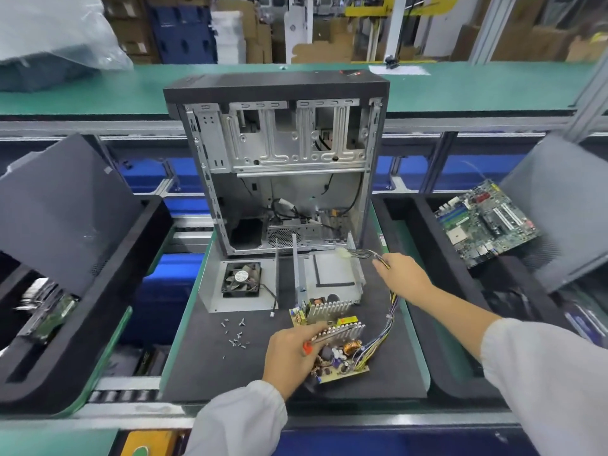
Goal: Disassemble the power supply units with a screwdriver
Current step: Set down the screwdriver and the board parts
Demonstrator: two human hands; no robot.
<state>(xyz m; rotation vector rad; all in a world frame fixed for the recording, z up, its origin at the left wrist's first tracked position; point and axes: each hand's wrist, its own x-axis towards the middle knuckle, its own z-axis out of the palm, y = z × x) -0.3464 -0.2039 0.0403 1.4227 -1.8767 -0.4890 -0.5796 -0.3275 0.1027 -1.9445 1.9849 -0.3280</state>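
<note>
The power supply's circuit board (332, 340), with silver heat sinks and a copper coil, lies on the black mat. My left hand (292, 352) rests at its left edge and grips a red-handled tool (317, 342) laid across the board. My right hand (403, 274) holds the yellow-and-black cable bundle (390, 311) that runs from the board; its white connector (342, 252) sticks out past my fingers. The supply's metal base shell (332, 271) stands just behind the board. Its cover with the black fan (241, 278) lies to the left. Several loose screws (235, 335) are scattered on the mat.
An open, emptied computer case (279, 166) stands upright at the back of the mat (210, 373). Black foam trays flank the mat: the left tray (85, 340) holds drives, the right tray (441, 357) lies under a motherboard (487, 222). Grey side panels lean on both sides.
</note>
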